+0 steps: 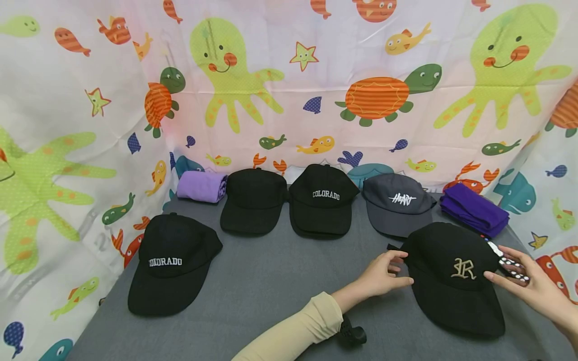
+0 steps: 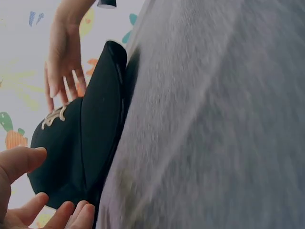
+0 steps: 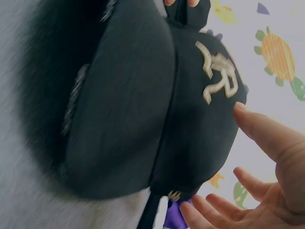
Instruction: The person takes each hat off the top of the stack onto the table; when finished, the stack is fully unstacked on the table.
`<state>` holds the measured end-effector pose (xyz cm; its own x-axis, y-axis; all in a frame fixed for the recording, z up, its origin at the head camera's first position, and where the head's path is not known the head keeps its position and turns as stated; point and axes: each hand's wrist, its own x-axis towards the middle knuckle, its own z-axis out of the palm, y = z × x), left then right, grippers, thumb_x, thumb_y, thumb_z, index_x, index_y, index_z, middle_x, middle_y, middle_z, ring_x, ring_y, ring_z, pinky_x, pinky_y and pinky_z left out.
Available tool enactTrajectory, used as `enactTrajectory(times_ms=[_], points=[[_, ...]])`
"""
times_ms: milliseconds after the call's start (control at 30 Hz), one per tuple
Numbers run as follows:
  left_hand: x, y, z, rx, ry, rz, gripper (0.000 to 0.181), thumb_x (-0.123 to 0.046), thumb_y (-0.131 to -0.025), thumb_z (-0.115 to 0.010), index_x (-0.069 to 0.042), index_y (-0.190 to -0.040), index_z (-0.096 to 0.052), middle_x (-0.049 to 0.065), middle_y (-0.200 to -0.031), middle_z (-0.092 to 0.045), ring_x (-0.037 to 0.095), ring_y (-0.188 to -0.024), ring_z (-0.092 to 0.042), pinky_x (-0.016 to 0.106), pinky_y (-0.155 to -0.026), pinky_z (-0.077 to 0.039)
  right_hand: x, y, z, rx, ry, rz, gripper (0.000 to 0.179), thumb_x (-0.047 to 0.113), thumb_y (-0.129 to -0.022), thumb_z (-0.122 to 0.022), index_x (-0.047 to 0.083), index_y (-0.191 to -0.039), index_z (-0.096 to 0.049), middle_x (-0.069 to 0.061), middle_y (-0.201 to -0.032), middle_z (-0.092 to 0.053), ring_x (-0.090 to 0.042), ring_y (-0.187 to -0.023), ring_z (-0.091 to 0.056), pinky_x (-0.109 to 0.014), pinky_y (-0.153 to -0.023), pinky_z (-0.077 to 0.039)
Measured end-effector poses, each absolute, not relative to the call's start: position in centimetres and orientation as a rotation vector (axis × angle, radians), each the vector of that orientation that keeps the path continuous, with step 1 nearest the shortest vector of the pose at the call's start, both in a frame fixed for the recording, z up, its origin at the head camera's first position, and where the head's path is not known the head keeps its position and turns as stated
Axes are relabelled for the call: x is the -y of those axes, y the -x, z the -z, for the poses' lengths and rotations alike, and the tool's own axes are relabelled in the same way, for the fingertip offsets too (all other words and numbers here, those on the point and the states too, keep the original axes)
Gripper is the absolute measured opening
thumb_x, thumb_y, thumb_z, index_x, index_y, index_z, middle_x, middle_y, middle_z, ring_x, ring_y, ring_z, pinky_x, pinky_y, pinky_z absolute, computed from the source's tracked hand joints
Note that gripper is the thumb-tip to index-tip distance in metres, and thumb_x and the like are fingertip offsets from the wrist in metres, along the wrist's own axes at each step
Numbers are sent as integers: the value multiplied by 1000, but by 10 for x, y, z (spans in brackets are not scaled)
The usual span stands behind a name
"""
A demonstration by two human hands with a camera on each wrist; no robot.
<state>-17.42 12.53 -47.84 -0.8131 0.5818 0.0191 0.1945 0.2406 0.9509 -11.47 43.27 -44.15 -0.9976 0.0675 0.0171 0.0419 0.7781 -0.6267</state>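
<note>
A black cap with a gold R emblem [image 1: 451, 273] sits on the grey table at the right, its brim toward me. My left hand [image 1: 379, 275] is at the cap's left side, thumb and fingers spread apart at its edge. On the other side, the thumb of my right hand [image 1: 535, 281] touches or nearly touches the crown beside the emblem. The right wrist view shows that hand's fingers [image 3: 221, 207] loosely extended by the cap's lower edge. Behind them lies a black-and-white dotted item [image 1: 512, 265], partly hidden, whose kind I cannot tell.
Along the back stand a lilac folded cloth [image 1: 200, 186], a plain black cap [image 1: 255, 200], a black Colorado cap [image 1: 322, 200], a grey Heart cap [image 1: 398, 204] and a purple cloth [image 1: 474, 209]. Another Colorado cap [image 1: 171, 265] is at left. A black object [image 1: 352, 335] lies beside my left sleeve.
</note>
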Motion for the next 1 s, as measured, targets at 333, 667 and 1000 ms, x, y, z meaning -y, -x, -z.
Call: enactTrajectory(times_ms=[333,667,1000], points=[[-96,187,474,-2328,-885,-1511,50,-22,-86,-67,-17,-132,-49,5,-123,-52,12,-107,-56,15,-85,-45,-389,127,424,2664,-125,-844,75,17,-80,-73,2,-141,-33,-32,-129,-37,-45,-108,-35,-18,-89,-36],[-69,195,465,-2354,-952,-1514,52,-24,-89,-64,-19,-136,-44,8,-128,-48,20,-115,-53,19,-93,-43,-350,146,422,2514,-310,-904,72,8,-74,-77,14,-138,-44,-16,-129,-45,8,-120,-27,-3,-95,-14],[-42,208,466,-2422,-989,-1623,51,-18,-88,-64,-19,-135,-45,5,-129,-48,24,-113,-54,25,-94,-45,-313,171,428,2408,-500,-835,72,1,-67,-80,7,-132,-50,-19,-128,-48,-12,-124,-36,-24,-102,-22]])
